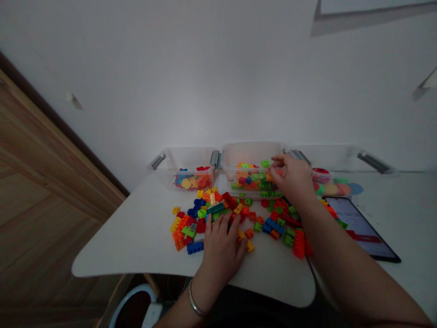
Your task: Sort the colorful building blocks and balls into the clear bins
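My left hand [223, 241] rests palm down with its fingers spread over a loose pile of plastic building bricks [194, 225], touching some in the middle. A silver bangle is on that wrist. My right hand [292, 175] is at the right side of the middle clear box [252, 148], its thumb and index finger slightly apart. Just left of those fingertips is a light green brick [265, 163], apparently clear of their grip. Green, orange and yellow bricks lie inside this box. The right forearm covers some bricks on the table.
A left clear box [174, 157] holds mixed pieces. At the right stands another clear box [336, 157], with coloured discs [331, 189] near it. A tablet [362, 228] lies on the white table [112, 246]. The wall rises behind; a wooden door [44, 196] is leftward.
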The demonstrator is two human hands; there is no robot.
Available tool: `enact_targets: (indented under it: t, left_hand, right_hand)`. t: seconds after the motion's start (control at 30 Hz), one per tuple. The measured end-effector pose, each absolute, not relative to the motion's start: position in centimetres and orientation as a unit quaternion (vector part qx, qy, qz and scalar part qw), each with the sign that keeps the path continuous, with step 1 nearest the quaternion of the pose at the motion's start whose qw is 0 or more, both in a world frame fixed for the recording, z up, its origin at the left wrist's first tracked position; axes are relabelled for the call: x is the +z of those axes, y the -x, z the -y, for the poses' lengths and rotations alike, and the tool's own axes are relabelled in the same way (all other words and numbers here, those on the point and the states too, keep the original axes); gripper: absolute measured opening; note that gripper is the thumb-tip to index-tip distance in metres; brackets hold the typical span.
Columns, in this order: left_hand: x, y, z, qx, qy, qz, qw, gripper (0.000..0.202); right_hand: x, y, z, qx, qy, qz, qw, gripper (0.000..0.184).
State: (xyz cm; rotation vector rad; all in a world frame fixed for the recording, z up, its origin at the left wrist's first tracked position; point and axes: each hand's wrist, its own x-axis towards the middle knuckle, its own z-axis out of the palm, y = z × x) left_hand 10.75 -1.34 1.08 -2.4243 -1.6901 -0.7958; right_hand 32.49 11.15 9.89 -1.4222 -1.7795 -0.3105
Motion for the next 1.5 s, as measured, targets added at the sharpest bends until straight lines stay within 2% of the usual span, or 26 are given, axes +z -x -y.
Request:
enact_targets:
  t: [0.37,0.57,0.67,0.77,0.83,0.9,1.2,1.4,1.5]
  left_hand:
    - [1.1,-10.8,1.4,-0.252,0.793,0.552,0.05,0.049]
    - [1.1,-10.7,1.4,-0.251,0.794,0.552,0.044,0.05]
    - [1.2,-10.7,1.4,-0.25,0.794,0.553,0.042,0.05]
    - [1.1,-10.7,1.4,-0.252,0.792,0.555,0.035,0.05]
    - [1.1,-10.7,1.4,-0.254,0.791,0.556,0.03,0.05]
    - [1.1,-10.8,1.4,-0.256,0.79,0.556,0.027,0.05]
    - [1.1,-10.7,1.4,-0.253,0.792,0.555,0.028,0.05]
    - [1.1,-10.7,1.4,-0.252,0.792,0.555,0.036,0.05]
    - [1.1,-10.8,1.4,-0.253,0.791,0.555,0.036,0.049]
  right_hand:
    - [9.5,-32.7,-11.6,-0.067,0.569,0.715,0.402,0.026]
    - [11.3,-33.0,-10.3,-0.08,0.514,0.743,0.42,0.024]
    - [12.3,-32.6,-9.0,-0.006,0.484,0.809,0.333,0.022]
    - [12.4,-31.6,-8.1,0.08,0.437,0.881,0.161,0.019]
    - [12.0,-30.7,-7.8,0.095,0.439,0.89,0.074,0.017]
    - [11.4,-29.9,-7.7,0.086,0.456,0.885,0.029,0.016]
    - [8.8,-28.8,-8.0,0.049,0.471,0.88,-0.029,0.022]
    - [8.9,-28.4,-7.4,0.015,0.478,0.878,-0.001,0.007]
    - [8.7,-28.2,-7.5,0.013,0.485,0.874,-0.01,0.007]
